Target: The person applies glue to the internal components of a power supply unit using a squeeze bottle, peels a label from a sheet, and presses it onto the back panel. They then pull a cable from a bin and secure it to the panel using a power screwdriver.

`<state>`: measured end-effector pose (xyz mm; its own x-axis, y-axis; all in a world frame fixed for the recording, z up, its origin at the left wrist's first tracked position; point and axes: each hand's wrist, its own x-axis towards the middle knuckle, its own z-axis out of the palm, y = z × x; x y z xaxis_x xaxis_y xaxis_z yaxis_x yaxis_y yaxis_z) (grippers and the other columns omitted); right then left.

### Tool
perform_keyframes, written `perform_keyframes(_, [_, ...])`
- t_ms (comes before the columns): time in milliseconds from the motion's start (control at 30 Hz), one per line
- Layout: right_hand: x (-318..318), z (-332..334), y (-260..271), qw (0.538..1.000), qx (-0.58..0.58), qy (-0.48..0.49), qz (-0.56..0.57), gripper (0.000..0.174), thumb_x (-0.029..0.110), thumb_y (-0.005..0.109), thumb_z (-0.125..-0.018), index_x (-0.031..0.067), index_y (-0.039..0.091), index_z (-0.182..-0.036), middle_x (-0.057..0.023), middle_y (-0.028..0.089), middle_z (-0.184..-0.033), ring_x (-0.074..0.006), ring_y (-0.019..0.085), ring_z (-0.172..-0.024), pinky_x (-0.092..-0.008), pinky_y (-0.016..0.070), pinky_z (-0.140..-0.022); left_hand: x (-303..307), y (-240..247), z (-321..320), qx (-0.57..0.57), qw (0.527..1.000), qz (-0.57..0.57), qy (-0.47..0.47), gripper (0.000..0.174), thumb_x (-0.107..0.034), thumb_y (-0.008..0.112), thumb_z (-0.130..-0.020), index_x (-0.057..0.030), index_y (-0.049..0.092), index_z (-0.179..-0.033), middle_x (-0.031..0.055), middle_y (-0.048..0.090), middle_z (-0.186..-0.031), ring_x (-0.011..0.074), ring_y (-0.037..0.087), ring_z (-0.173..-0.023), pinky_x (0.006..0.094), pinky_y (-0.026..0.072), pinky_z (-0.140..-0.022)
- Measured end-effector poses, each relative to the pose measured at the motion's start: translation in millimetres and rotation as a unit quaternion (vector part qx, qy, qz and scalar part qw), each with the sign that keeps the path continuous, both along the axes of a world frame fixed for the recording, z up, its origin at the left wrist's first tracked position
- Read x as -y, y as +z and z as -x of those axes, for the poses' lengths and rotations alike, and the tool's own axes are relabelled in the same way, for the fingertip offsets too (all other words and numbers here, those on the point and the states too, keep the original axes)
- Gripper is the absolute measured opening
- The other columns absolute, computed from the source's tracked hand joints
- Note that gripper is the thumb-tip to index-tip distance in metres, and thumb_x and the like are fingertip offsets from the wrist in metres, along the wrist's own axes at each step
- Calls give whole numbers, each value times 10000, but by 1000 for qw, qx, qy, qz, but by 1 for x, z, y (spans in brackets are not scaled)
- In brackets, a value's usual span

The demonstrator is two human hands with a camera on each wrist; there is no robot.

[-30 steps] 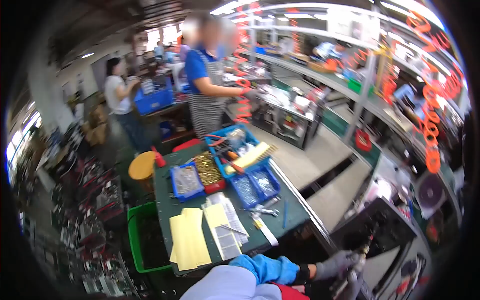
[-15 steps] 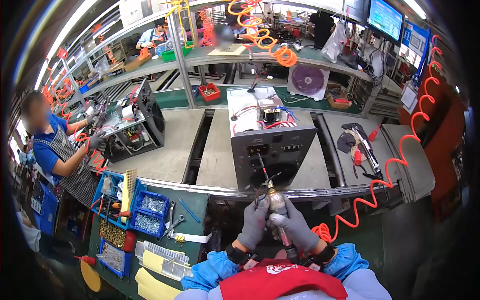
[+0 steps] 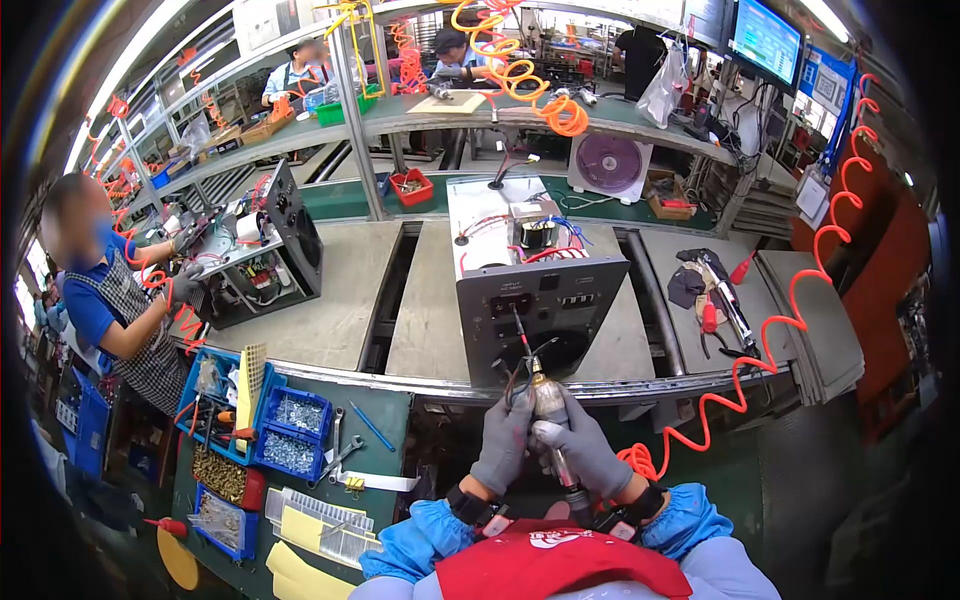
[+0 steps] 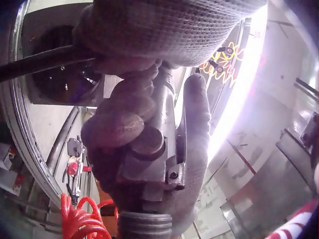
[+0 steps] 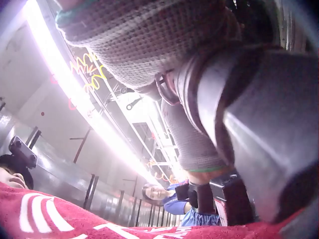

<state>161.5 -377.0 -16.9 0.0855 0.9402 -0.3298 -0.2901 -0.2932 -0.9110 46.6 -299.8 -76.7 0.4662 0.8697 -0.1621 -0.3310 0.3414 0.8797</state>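
My gloved right hand [image 3: 580, 445] grips a power screwdriver [image 3: 548, 402], its long bit pointing up at a socket in the dark rear panel [image 3: 500, 345] of a metal cabinet. Beside the tool's nose, my gloved left hand [image 3: 503, 440] has its fingers curled round a black cable [image 4: 42, 62]. Ring terminals [image 4: 217, 65] on short leads show beyond the left hand in its wrist view. That view also shows the right hand's fingers [image 4: 119, 124] wrapped round the tool body. From the right wrist, the screwdriver's dark body fills the right side.
A second open cabinet [image 3: 265, 240] stands left, with a person in an apron [image 3: 125, 310] working on it. Blue bins [image 3: 293, 430], wrenches [image 3: 345, 455] and yellow sheets [image 3: 305, 575] lie on the green table. A coiled orange hose [image 3: 740, 375] hangs right. Pliers [image 3: 718, 345] lie on the conveyor.
The head view has swung from the side table to the cabinet in front. Over the last half second the hands and screwdriver stay almost still, bit at the panel.
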Motion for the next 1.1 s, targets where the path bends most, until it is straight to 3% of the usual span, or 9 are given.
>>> perform_keyframes(67, [1,0,2,1000,-14,-1,-1,624,259,639,-921,115,356,-1458,-62,628,-890,-124,597,-644,-276,526,-569,-2,0,3,-7,1000,7,-13,353,-371,568,-999,-59,644,-1148,-38,611,-754,14,486,-561,188,359,-457])
perform_keyframes(167, [4,-17,-6,966,-248,35,67,451,379,574,-967,103,490,-1314,-78,643,-903,-148,611,-652,-284,528,-575,1,24,8,-16,999,-26,-33,401,-351,560,-1006,-34,607,-1248,-13,641,-893,21,519,-684,189,412,-547])
perform_keyframes(200, [2,-20,-13,898,-431,79,23,410,465,507,-991,104,548,-1182,-88,649,-900,-171,625,-656,-295,530,-574,1,29,7,-15,998,-42,-37,413,-344,557,-1008,-31,590,-1275,-7,640,-934,26,523,-724,191,423,-580])
perform_keyframes(267, [2,-18,-9,849,-522,81,13,413,460,498,-1000,100,538,-1199,-86,645,-888,-177,632,-661,-303,530,-571,1,36,6,-12,996,-74,-45,441,-331,550,-1013,-25,556,-1330,4,637,-1016,34,531,-805,196,445,-647])
perform_keyframes(367, [4,-16,-9,905,-422,52,31,366,428,487,-1012,101,537,-1169,-81,640,-880,-166,626,-655,-296,532,-569,0,30,9,8,996,-60,-68,449,-344,545,-1015,-34,548,-1339,0,634,-1010,43,545,-823,205,457,-666])
perform_keyframes(800, [7,-4,1,966,-254,26,34,292,332,522,-999,118,503,-1196,-76,617,-860,-166,633,-666,-303,555,-582,11,27,18,17,997,-15,-69,495,-468,547,-990,-79,576,-1295,-49,587,-763,16,477,-542,188,329,-439])
perform_keyframes(933, [11,-4,5,990,-135,39,16,385,296,579,-949,125,452,-1270,-70,604,-855,-158,625,-658,-301,554,-582,-11,32,25,-18,999,8,-36,460,-463,508,-1008,-49,564,-1202,-85,396,-641,26,359,-489,202,267,-410])
perform_keyframes(967, [16,-5,5,992,-117,41,23,421,282,588,-941,131,435,-1302,-66,598,-853,-153,617,-653,-295,549,-577,-26,24,26,28,999,32,-11,563,-493,505,-1002,-12,498,-1295,-75,314,-633,42,304,-487,213,244,-408])
perform_keyframes(1100, [37,-11,5,989,-101,94,52,603,230,624,-913,151,341,-1439,-66,588,-871,-138,612,-658,-293,552,-580,-72,23,32,86,994,54,-43,509,-453,511,-1006,-14,518,-1264,-73,310,-628,40,300,-486,204,229,-413])
